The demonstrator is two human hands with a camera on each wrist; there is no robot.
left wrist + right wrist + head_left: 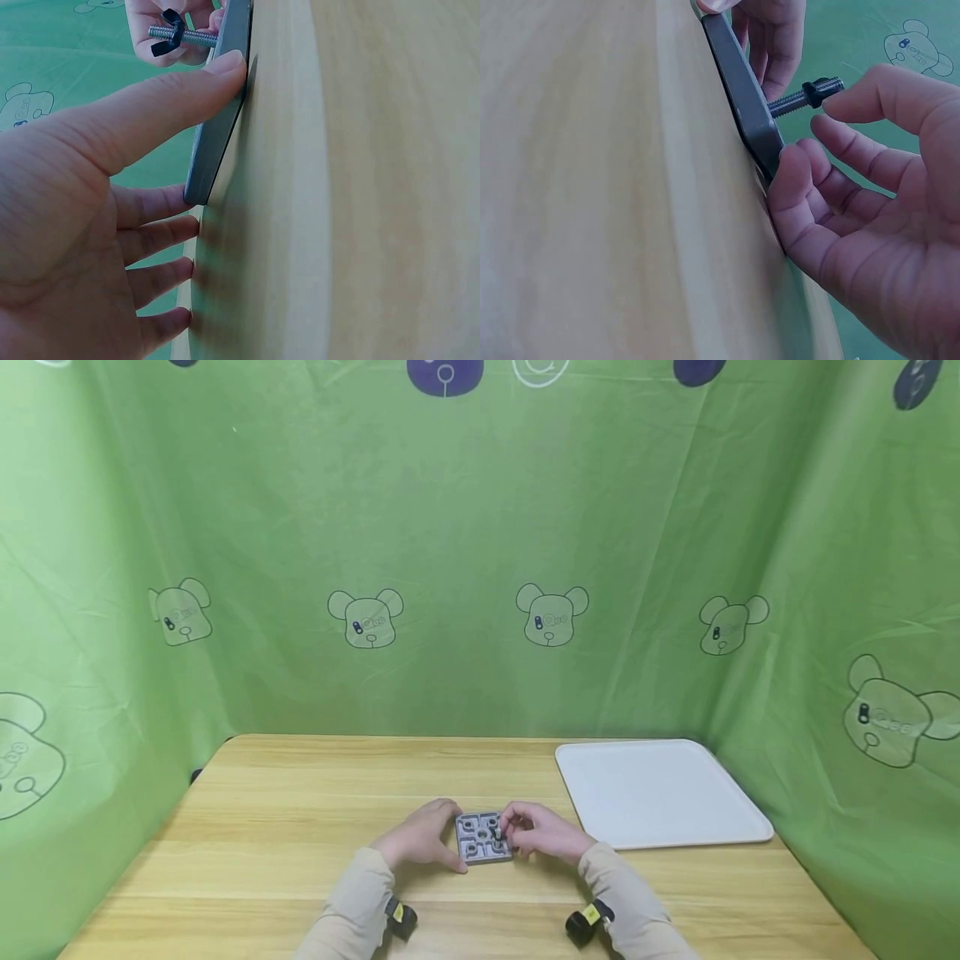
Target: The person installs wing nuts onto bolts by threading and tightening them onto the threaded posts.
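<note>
The plate (482, 835) sits low at the table (285, 885), between the fingers of your two hands; a bolt (199, 37) stands out of its upper face, just beside your right fingertips, with a black wing nut (178, 32) part-way along the thread. Your left hand (423, 837) has its fingers straight and spread wide; the thumb lies against the plate's near side, the forefinger reaches its left edge, and the other fingertips come down by the table. Your right hand (543, 833) has its fingers bent close about the nut; they hide much of the contact, so I cannot tell whether they pinch it or only brush it. The step in hand looks like turning the nut on the bolt; the next move calls for a steady left thumb on the plate, and for right fingertips meeting both wings squarely; the tray (660, 793) lies beyond your right fingers, farther right.
</note>
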